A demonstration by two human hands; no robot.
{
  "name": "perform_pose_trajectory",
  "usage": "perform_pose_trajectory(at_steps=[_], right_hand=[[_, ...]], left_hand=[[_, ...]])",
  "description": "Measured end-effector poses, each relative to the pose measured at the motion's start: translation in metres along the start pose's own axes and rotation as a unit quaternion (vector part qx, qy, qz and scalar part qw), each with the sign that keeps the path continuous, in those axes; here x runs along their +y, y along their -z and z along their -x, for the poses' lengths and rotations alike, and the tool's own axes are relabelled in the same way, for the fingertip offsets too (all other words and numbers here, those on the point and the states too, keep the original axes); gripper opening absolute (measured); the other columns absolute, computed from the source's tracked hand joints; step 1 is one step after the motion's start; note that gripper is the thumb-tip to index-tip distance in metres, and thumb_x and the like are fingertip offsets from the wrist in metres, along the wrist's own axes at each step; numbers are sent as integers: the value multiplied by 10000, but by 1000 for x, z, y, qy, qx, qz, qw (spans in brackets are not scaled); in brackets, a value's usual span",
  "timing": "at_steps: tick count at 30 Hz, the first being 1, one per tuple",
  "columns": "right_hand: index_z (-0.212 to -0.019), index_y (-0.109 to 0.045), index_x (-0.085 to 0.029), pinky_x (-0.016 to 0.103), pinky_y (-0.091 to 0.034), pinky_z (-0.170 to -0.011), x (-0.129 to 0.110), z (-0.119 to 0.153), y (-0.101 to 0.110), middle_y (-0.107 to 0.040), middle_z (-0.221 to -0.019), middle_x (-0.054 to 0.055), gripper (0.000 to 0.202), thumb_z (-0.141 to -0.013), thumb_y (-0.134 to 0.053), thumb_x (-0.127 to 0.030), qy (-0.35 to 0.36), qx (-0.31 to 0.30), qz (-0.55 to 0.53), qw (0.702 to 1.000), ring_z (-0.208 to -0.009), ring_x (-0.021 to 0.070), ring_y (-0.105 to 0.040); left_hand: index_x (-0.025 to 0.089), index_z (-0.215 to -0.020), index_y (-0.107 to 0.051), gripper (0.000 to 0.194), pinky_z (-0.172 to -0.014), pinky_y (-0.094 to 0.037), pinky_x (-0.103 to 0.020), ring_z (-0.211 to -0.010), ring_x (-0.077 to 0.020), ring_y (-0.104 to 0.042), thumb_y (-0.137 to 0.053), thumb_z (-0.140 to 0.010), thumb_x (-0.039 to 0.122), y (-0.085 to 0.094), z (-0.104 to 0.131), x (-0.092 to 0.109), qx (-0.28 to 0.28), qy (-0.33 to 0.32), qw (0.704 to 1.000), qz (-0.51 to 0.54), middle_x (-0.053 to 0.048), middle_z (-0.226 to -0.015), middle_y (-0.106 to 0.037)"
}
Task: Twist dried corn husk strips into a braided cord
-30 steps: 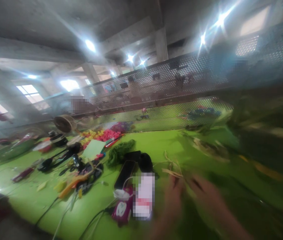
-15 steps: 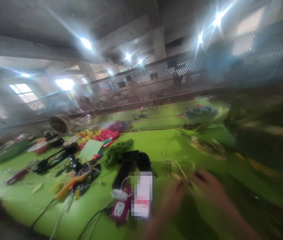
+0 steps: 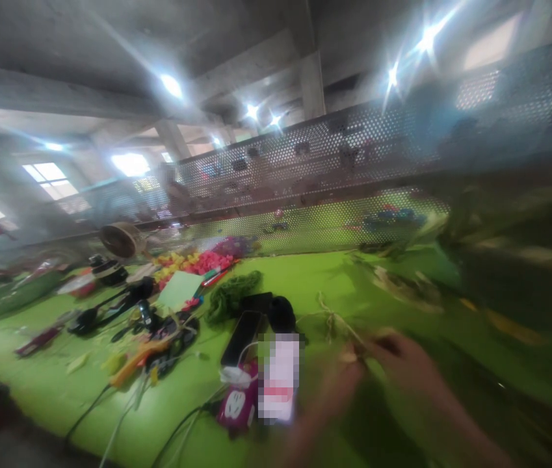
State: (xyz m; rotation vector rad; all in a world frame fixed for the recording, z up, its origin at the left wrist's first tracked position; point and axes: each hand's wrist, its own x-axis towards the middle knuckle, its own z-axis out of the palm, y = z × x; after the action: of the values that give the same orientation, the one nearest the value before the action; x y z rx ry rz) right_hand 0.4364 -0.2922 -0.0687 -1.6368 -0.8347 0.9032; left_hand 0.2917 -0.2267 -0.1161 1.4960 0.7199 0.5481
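Both my hands are close together over the right half of the green table, somewhat blurred. My left hand [image 3: 346,377] is closed on the lower end of a pale, straw-like strand [image 3: 339,320]. Beside it, my right hand [image 3: 397,357] has its fingers pinched on the same strand, close to the left fingertips. The strand's knotted, branching part lies beyond the fingers. Left of my hands lie a lit phone [image 3: 278,383], a dark phone [image 3: 242,338], a round black object [image 3: 281,314] and a purple power socket [image 3: 237,406].
A green perforated screen [image 3: 305,221] stands behind the green table [image 3: 315,273]. Dry husk-like strips [image 3: 407,289] lie at the right. To the left are green yarn [image 3: 234,296], pink pieces [image 3: 210,262], an orange tool [image 3: 134,364], cables and a fan [image 3: 122,240].
The fingers of my two hands have come closer together on the strand, and its loose ends have shifted. The whole view has moved slightly.
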Motion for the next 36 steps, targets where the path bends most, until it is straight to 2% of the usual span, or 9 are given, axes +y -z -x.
perform_pose_trajectory(at_steps=[3, 6, 10, 14, 17, 20, 24, 31, 36], right_hand=[[-738, -706, -207, 352, -491, -688, -2, -1, 2, -759, -790, 68, 295, -608, -709, -471, -21, 36, -30, 999, -774, 291, -682], [-766, -710, -212, 374, -508, -720, 1, -3, 2, -757, -810, 72, 291, -609, -728, -456, -8, 35, -59, 998, -803, 302, -688], [-1083, -650, -192, 365, -530, -747, 20, -9, -2, -729, -929, 68, 504, -638, -745, -410, 62, 1, -50, 997, -834, 263, -682], [-1357, -411, -240, 329, -537, -721, 35, -10, -5, -652, -1186, 87, 738, -701, -724, -369, 114, 50, -18, 992, -834, 211, -677], [-1259, -512, -233, 345, -524, -780, 36, -9, -4, -668, -1188, 85, 595, -713, -709, -365, 147, 60, 31, 987, -917, 237, -679], [-1077, -662, -242, 346, -511, -805, 30, -7, -2, -739, -1023, 51, 329, -767, -650, -354, 147, -6, 110, 983, -916, 243, -689], [-975, -706, -219, 340, -514, -765, 19, -4, 0, -763, -943, 55, 267, -793, -620, -394, 120, -30, 121, 985, -842, 238, -701], [-757, -688, -200, 301, -485, -613, 4, 0, -1, -738, -729, 36, 231, -697, -642, -419, 45, 40, 67, 996, -685, 224, -669], [-705, -684, -199, 303, -471, -589, -4, 4, -2, -739, -719, 57, 216, -618, -691, -397, -4, 85, 30, 996, -678, 238, -665]], left_hand=[[176, -1084, -665, 362, -833, -420, -334, -901, -217, -560, -508, -891, 439, 1, 0, -5, 5, 13, 1000, 24, -65, -917, -658], [162, -1032, -664, 372, -772, -419, -312, -822, -199, -558, -530, -880, 475, 1, -1, -6, 24, 21, 998, 53, -55, -834, -648], [146, -1031, -641, 351, -724, -404, -282, -745, -169, -542, -551, -870, 446, -1, -1, -1, 32, 26, 996, 75, -38, -770, -632], [147, -1038, -613, 318, -674, -388, -266, -683, -145, -509, -542, -868, 407, -1, 0, 3, 31, 25, 994, 100, -30, -766, -613], [157, -1004, -604, 272, -667, -390, -264, -690, -146, -509, -536, -869, 383, -1, 0, 4, 31, 14, 994, 103, -33, -782, -605], [177, -1022, -576, 232, -722, -411, -266, -759, -148, -536, -569, -861, 344, -1, -2, 4, 41, -3, 994, 102, -35, -859, -611], [194, -1098, -524, 281, -829, -433, -297, -873, -164, -567, -616, -848, 284, -4, -4, 2, 43, -28, 993, 105, -56, -978, -618], [189, -1067, -503, 279, -831, -458, -329, -902, -191, -584, -628, -850, 311, -7, -4, -1, 28, -25, 995, 93, -71, -971, -626], [182, -1030, -537, 216, -820, -452, -314, -879, -181, -576, -592, -871, 316, -6, -3, -2, -15, -23, 998, 63, -63, -949, -625]])
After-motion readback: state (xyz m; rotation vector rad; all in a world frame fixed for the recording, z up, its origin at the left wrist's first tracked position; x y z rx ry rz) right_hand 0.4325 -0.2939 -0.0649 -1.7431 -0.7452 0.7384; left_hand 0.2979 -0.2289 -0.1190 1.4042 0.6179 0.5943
